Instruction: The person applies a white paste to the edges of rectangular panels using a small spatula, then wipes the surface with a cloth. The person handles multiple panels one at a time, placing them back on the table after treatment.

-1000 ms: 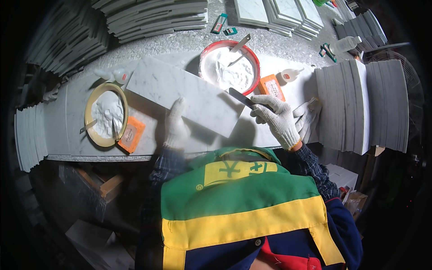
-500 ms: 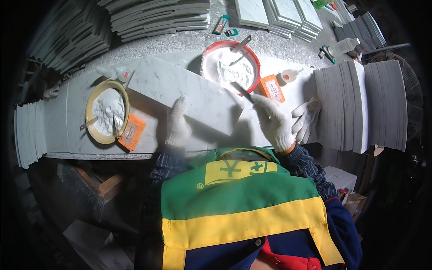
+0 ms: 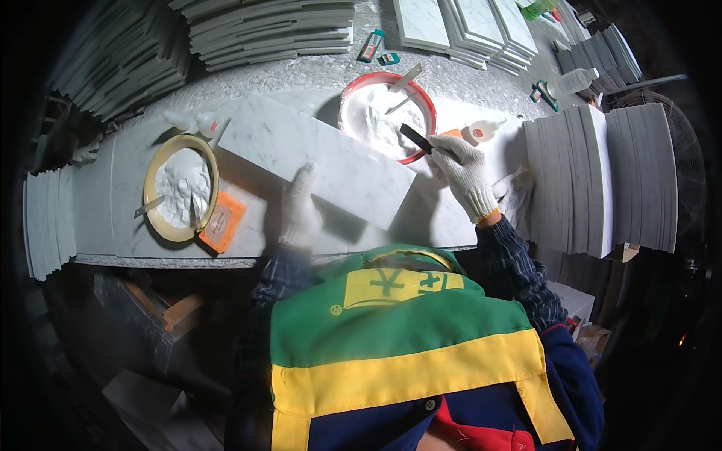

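My left hand (image 3: 302, 203), in a white knit glove, grips the near edge of a white grey-veined marble tile (image 3: 316, 154). Its thumb lies on top; the fingers are hidden underneath. The tile is tilted above the bench. My gloved right hand (image 3: 465, 179) is closed around a dark flat scraper (image 3: 416, 138), its tip beside the near right rim of a red bowl (image 3: 434, 113). White paste (image 3: 380, 124) fills that bowl, and metal blades (image 3: 407, 77) stand in it. Left of the tile, a yellow bowl (image 3: 151, 203) also contains white paste and blades.
An orange box (image 3: 232, 218) touches the yellow bowl; another (image 3: 451, 133) is partly behind my right hand. Small white bottles (image 3: 481, 131) stand nearby. Stone slabs are stacked at the right (image 3: 639, 177), far left (image 3: 120, 56) and back (image 3: 271, 30). A loose glove (image 3: 513, 192) lies by the right stack.
My right hand has risen and shifted slightly right, lifting the scraper from the red bowl's near edge. The tile has shifted slightly; my left hand still holds it.
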Demonstrator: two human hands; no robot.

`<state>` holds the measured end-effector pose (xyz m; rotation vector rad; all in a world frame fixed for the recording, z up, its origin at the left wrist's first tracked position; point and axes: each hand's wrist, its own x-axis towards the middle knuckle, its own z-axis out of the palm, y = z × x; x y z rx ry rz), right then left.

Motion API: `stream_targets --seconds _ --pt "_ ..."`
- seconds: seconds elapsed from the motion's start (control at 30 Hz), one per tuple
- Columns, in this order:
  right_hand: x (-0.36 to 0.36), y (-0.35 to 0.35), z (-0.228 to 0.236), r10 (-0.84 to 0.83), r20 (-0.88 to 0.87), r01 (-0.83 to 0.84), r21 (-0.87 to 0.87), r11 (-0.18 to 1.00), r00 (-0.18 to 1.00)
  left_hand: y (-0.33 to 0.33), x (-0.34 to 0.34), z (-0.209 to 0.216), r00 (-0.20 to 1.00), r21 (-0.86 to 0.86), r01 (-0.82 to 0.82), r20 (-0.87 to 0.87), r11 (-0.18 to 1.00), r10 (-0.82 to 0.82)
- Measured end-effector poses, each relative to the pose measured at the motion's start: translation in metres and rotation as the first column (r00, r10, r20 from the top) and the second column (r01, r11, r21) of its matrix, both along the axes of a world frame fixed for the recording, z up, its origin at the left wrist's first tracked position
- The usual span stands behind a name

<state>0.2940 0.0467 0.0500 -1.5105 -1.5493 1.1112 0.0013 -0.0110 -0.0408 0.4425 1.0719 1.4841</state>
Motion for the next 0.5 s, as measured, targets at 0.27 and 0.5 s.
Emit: stream_targets --seconds 0.27,0.5 --pt "-0.003 -0.028 0.028 -0.053 -0.178 0.010 -0.234 0.972 0.983 -0.001 -0.006 -0.006 0.992 -0.007 0.070 -0.107 0.998 -0.070" --pt "-0.026 -0.041 0.027 0.073 -0.086 -0.080 -0.080 0.994 0.994 -0.003 -0.005 -0.003 0.998 -0.058 0.056 -0.017 0.997 -0.057"
